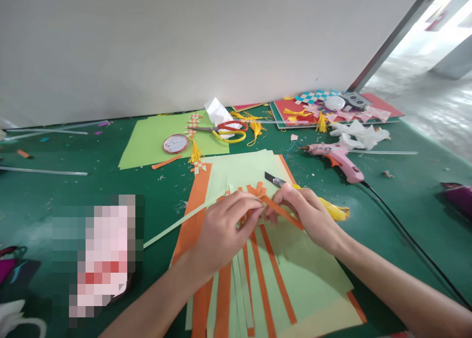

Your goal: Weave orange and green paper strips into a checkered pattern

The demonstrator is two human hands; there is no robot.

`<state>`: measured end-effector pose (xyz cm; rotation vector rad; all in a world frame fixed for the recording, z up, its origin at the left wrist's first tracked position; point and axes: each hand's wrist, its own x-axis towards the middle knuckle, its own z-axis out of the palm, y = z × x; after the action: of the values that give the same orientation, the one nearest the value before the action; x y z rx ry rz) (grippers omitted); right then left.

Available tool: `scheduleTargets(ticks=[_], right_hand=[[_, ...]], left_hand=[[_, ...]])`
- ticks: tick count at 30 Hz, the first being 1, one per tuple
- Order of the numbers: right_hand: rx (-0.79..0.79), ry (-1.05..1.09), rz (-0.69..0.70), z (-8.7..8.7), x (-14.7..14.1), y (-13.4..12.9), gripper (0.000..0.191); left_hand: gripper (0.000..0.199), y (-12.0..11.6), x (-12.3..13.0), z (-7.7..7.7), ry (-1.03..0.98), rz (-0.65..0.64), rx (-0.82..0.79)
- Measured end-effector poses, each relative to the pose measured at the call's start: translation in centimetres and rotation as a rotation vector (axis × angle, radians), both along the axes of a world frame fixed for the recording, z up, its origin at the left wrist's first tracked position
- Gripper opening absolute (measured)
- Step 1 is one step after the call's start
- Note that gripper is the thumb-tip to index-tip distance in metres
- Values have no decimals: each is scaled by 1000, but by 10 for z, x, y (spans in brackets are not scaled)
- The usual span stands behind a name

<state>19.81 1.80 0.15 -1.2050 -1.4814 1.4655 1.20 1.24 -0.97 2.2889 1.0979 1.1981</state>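
Note:
Over a pile of pale green paper sheets (309,274), my left hand (232,220) pinches a small bundle of crossing orange and pale green paper strips. One pale green strip (177,225) juts from it toward the lower left. My right hand (304,210) is closed beside it, its fingers curled at an orange paper strip (282,211) that slants down to the right. Fingers partly hide where the strips cross. Behind my right hand lies a utility knife (335,210) with a yellow handle, its blade pointing left. More orange strips (263,289) lie loose below my hands.
Beyond are scissors (232,130), a round tin (176,144) and a yellow tassel (196,151). On the right, a pink glue gun (337,161) trails a black cord (409,239). A blurred-out object (106,259) lies left; a wall (177,48) closes the back.

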Motion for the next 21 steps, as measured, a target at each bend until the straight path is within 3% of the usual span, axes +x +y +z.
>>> scheduleTargets(ticks=[3,6,10,16,21], right_hand=[[40,77,-34,-5,5,1,55],[106,162,24,-9,8,2,53],[172,163,104,-4,9,1,45],[191,49,99,1,6,-1,21],[211,0,77,0,5,-1,27]], left_hand=[[8,-1,1,8,-194,12,-263],[10,1,-1,10,-378,75,-526],[13,6,-3,6,-587,140,-692],[14,6,-2,7,-560,147,-713],[7,0,1,9,-298,72,-429]])
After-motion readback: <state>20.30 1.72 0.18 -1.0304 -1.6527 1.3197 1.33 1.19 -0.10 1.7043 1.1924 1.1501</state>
